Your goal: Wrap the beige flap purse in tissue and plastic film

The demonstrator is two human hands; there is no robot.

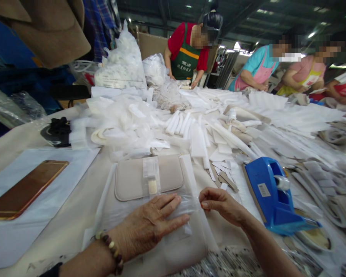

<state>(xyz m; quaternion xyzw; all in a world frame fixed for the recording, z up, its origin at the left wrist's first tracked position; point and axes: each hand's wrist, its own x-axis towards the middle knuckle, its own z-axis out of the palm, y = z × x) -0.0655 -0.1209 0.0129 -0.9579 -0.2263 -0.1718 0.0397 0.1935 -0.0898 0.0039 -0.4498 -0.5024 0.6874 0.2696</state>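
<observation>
1. While workers in coloured aprons (187, 50) bend over the far end, a long cloth-covered work table (75, 223) lies buried under heaps of white foam strips and sleeves (190, 127), with bulging clear plastic sacks (121, 65) stacked behind them.
2. At the near edge, a flat beige fabric pouch with rounded corners (132, 181) sits inside a clear plastic sleeve (187, 209); a small clear sachet (152, 175) lies across its middle.
3. The left hand (150, 227), a beaded bracelet at the wrist, is spread flat, palm down, pressing the sleeve's near portion against the table.
4. The right hand (222, 204) is curled shut, thumb and fingertips pinching the sleeve's right edge just beside the left hand's fingers.
5. A blue plastic tape dispenser (273, 196) stands just right of the right hand, untouched.
6. A copper-coloured smartphone (25, 190) lies face up on white sheeting to the left, well apart from both hands.
7. Judging by this, the pouch is already bagged; the sleeve's open end looks not yet folded and taped, and much loose material remains unpacked.
</observation>
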